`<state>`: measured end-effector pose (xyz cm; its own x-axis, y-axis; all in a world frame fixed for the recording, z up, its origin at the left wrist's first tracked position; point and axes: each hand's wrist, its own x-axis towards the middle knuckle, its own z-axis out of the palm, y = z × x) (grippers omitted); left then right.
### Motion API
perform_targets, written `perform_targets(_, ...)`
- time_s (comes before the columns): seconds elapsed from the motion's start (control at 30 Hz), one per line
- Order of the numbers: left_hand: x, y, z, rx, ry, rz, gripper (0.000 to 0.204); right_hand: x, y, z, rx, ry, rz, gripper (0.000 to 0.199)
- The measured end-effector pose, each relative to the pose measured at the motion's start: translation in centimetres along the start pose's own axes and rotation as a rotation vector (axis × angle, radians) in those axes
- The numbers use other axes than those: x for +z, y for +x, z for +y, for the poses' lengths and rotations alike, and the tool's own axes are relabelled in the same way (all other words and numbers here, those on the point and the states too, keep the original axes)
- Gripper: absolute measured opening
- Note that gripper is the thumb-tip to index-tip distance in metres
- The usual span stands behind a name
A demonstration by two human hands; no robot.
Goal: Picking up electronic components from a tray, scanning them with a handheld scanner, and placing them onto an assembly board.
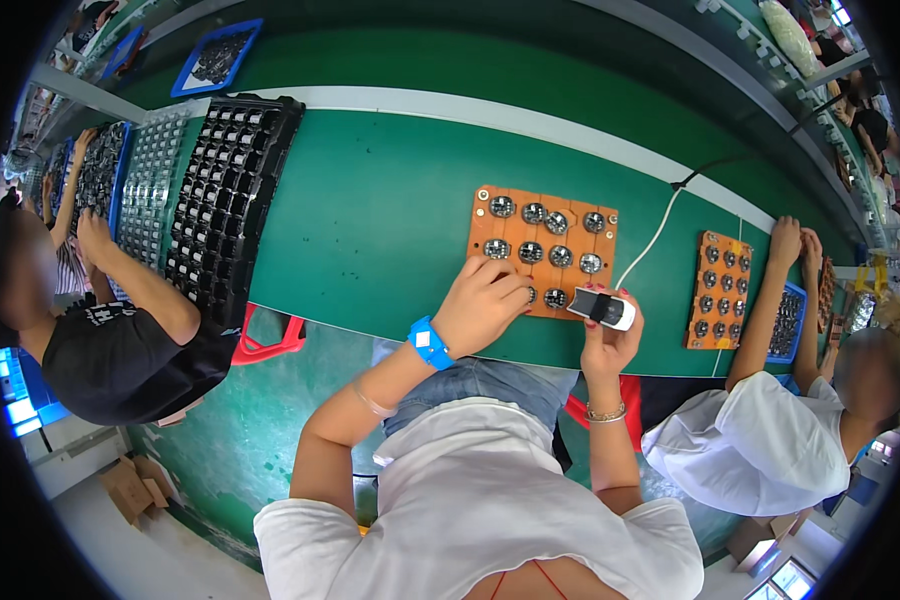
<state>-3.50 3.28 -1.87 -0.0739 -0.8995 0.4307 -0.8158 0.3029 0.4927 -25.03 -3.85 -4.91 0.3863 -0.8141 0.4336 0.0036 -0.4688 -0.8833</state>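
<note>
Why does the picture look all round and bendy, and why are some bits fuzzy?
Head view: a fisheye lens bends the green table edge and leaves black corners; the middle is sharp, with the left hand on the orange board and the right hand holding a white tool; neighbours' faces are blurred; light is even, with soft shadows.

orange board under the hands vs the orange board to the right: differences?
The near orange board lies broad and mostly uncovered, the left hand on its lower edge; the right-hand orange board looks narrower and stands lengthwise, a co-worker's hands at its far corner. Both carry rows of round silver parts on the green bench.
</note>
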Motion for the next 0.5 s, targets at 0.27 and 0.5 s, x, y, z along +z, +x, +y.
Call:
perform_targets(0.27, -1.2, 1.8, 2.0, -0.076, -0.226, -0.046, 0.021, 0.4, 1.5, -1.4, 0.025, -0.061, -0.075, 0.049)
perform_targets(0.5, -2.2, 3.4, 3.2, -0.095, -0.364, 0.004, 0.026, -0.5, 1.7, -1.6, -0.053, -0.107, -0.19, 0.052)
